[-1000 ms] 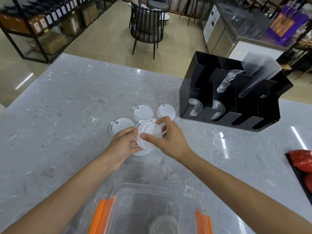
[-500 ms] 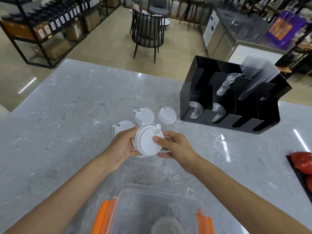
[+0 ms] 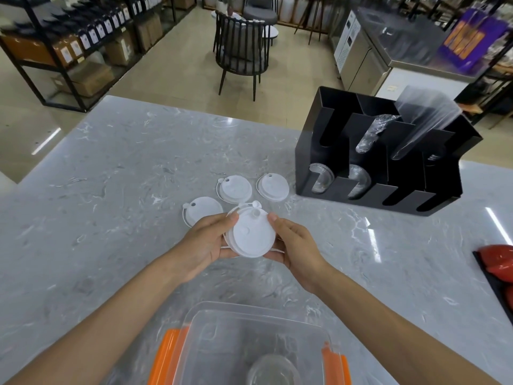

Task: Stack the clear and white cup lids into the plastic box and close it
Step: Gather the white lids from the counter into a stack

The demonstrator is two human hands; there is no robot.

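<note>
Two forearms enter from the lower edge, both bare from wrist to frame edge; no sleeve, watch, band or ring is seen behind the fingers. Left hand (image 3: 206, 243) and right hand (image 3: 295, 245) are ungloved. Nails at the fingers' ends look short and unpainted, though wide-angle softness limits certainty.

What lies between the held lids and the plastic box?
Bare marble counter only, in the head view; both hands hold the white lid stack above it, beyond the plastic box.
</note>
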